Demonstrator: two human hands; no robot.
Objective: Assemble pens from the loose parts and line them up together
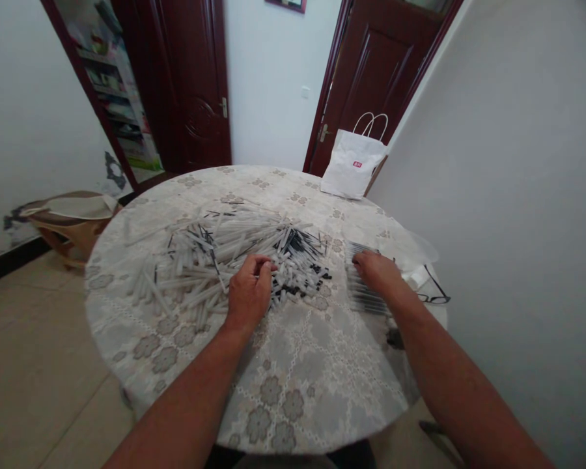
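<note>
A big loose pile of whitish translucent tubes (239, 238) lies on the table, with thin black sticks (295, 241) and small black caps (317, 270) among the shorter pale pieces. My left hand (250, 290) is at the near edge of this pile, its thumb and fingers closed together. Whatever may be between those fingers is too small to name. To the right, my right hand (377, 270) reaches over a neat row of slim grey sticks (364, 293) laid side by side. Its fingers are bent down onto the row, and their tips are partly hidden.
The round table carries a patterned cloth (283, 365). A white paper bag (354, 163) stands at its back right. Black-framed glasses (437, 296) and clear plastic wrapping (417, 251) lie along the right edge. A wooden stool (73, 228) is beyond the left side.
</note>
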